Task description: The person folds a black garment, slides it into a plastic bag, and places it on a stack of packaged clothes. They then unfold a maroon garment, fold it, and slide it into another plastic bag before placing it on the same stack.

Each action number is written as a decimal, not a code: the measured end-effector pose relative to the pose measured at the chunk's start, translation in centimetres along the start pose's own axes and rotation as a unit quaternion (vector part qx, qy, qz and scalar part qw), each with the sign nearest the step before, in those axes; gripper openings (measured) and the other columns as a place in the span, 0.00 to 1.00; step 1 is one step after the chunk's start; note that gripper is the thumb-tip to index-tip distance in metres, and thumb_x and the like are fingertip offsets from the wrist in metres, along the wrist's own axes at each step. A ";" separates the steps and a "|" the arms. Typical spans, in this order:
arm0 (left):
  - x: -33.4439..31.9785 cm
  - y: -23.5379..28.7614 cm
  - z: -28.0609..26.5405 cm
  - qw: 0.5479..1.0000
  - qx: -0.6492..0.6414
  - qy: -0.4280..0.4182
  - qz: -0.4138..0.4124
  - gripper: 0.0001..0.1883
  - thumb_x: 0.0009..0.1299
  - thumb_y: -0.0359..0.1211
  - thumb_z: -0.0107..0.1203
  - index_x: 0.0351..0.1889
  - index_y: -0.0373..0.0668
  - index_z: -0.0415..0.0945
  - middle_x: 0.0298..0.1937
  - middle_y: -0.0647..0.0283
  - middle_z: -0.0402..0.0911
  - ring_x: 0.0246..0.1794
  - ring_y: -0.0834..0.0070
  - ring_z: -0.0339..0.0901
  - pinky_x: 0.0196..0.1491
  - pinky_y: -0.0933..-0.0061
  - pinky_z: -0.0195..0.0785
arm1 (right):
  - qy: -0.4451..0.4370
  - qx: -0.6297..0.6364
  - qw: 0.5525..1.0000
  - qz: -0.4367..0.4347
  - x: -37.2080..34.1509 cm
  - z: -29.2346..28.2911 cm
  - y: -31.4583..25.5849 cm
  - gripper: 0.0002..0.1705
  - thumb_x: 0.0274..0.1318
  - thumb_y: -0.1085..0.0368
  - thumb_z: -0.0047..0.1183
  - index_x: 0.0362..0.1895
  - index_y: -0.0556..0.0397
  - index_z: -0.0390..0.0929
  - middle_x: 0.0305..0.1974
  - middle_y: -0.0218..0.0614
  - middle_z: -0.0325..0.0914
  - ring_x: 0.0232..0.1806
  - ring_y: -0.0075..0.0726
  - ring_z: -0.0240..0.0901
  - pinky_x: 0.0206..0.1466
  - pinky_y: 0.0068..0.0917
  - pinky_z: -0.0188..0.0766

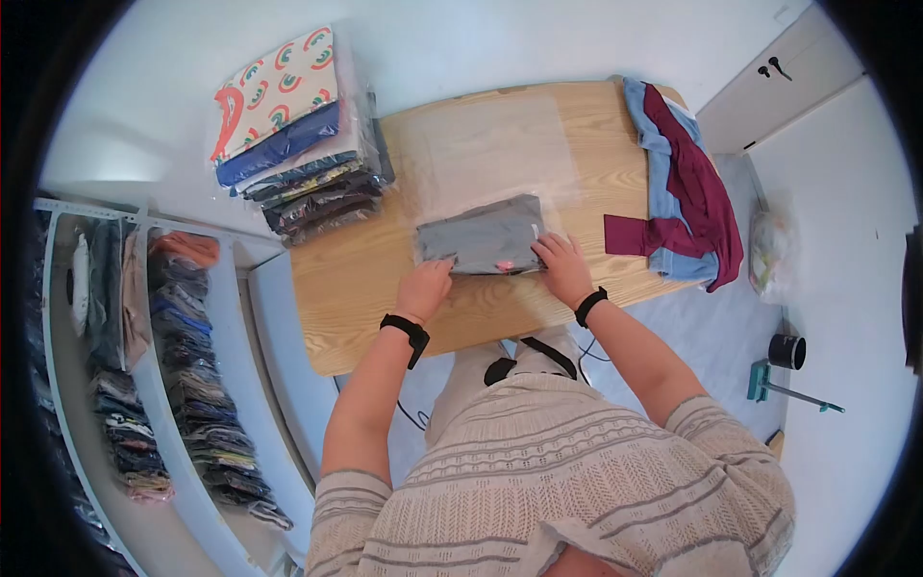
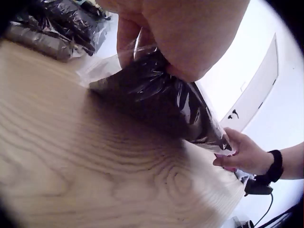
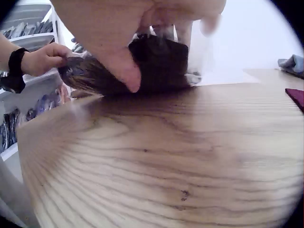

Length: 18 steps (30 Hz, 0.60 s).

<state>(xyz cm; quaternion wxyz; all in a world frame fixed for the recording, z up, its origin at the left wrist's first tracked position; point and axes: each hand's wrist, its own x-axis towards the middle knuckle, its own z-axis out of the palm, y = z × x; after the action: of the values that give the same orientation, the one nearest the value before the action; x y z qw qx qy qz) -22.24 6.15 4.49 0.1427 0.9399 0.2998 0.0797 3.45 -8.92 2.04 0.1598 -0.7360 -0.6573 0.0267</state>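
A folded dark grey garment in a clear plastic bag lies across the middle of the table, with a small pinkish-red patch near its front edge. My left hand grips the bag's near left corner. In the left wrist view, the bagged garment slopes, its near side raised over the wood. At the near right corner, my right hand pinches the bag; the thumb lies on the near face in the right wrist view, with fingers behind. Flat clear plastic bags are spread just beyond the garment.
A tall stack of bagged folded clothes stands at the table's back left. Maroon and light blue garments lie along the right end of the wooden table. Shelves with bagged clothes stand at left, a black bin at right.
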 end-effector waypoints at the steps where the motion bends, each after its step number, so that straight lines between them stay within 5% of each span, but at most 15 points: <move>1: 0.2 0.1 -0.6 1.000 -0.001 0.012 0.009 0.10 0.62 0.31 0.50 0.42 0.46 0.73 0.36 0.62 0.79 0.39 0.64 0.76 0.37 0.61 0.72 | 0.005 0.000 1.000 -0.002 0.1 -0.1 0.4 0.31 0.41 0.66 0.59 0.55 0.43 0.70 0.57 0.34 0.68 0.64 0.39 0.58 0.68 0.48 0.49; 5: 1.5 0.4 -3.1 0.994 -0.023 0.101 0.031 0.10 0.61 0.30 0.50 0.40 0.44 0.76 0.33 0.60 0.80 0.36 0.62 0.77 0.35 0.60 0.71 | 0.055 0.012 0.998 0.010 1.7 -2.0 1.0 0.23 0.41 0.65 0.59 0.48 0.44 0.75 0.47 0.33 0.75 0.56 0.40 0.66 0.65 0.47 0.54; 10: 1.7 1.6 -10.5 0.989 -0.124 0.084 0.002 0.11 0.60 0.29 0.50 0.40 0.40 0.79 0.32 0.57 0.81 0.33 0.59 0.77 0.35 0.62 0.69 | 0.060 0.067 0.996 -0.010 3.8 -10.9 -0.5 0.14 0.44 0.63 0.58 0.40 0.46 0.80 0.33 0.38 0.80 0.42 0.44 0.75 0.56 0.43 0.65; 12: 1.1 0.8 -11.3 0.985 -0.164 0.059 -0.012 0.12 0.60 0.29 0.49 0.41 0.39 0.79 0.31 0.57 0.81 0.32 0.61 0.78 0.35 0.64 0.69 | -0.095 0.155 0.980 0.075 3.8 -14.3 -2.0 0.12 0.46 0.60 0.58 0.36 0.50 0.81 0.27 0.45 0.78 0.33 0.49 0.76 0.43 0.39 0.72; 13: 0.7 0.3 -11.4 0.970 -0.239 0.017 -0.040 0.13 0.61 0.29 0.49 0.42 0.39 0.79 0.30 0.56 0.81 0.31 0.64 0.78 0.35 0.66 0.69 | -0.096 0.156 0.980 0.075 3.7 -14.0 -1.7 0.12 0.46 0.60 0.58 0.36 0.50 0.81 0.27 0.45 0.78 0.33 0.49 0.76 0.43 0.39 0.72; 15: 0.5 -0.4 -11.2 0.947 -0.313 -0.025 -0.069 0.14 0.61 0.28 0.48 0.43 0.38 0.78 0.30 0.56 0.81 0.30 0.66 0.77 0.36 0.68 0.69 | -0.128 0.201 0.971 -0.015 4.1 -12.6 -0.3 0.14 0.44 0.59 0.59 0.37 0.50 0.81 0.26 0.49 0.77 0.30 0.51 0.75 0.35 0.38 0.72; 18: 1.3 -2.0 -9.5 0.915 -0.343 -0.144 -0.158 0.17 0.61 0.29 0.49 0.49 0.37 0.76 0.34 0.52 0.80 0.33 0.68 0.76 0.40 0.69 0.68 | -0.239 0.277 0.930 0.046 6.1 -9.1 1.0 0.21 0.44 0.58 0.59 0.42 0.56 0.79 0.31 0.50 0.79 0.33 0.53 0.76 0.38 0.38 0.72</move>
<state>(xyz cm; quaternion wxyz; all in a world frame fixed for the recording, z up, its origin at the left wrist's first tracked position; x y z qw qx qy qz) -24.49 10.56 12.94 0.5085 0.7752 0.3745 0.0182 7.47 -4.87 11.41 0.1942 -0.6636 -0.6081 0.3901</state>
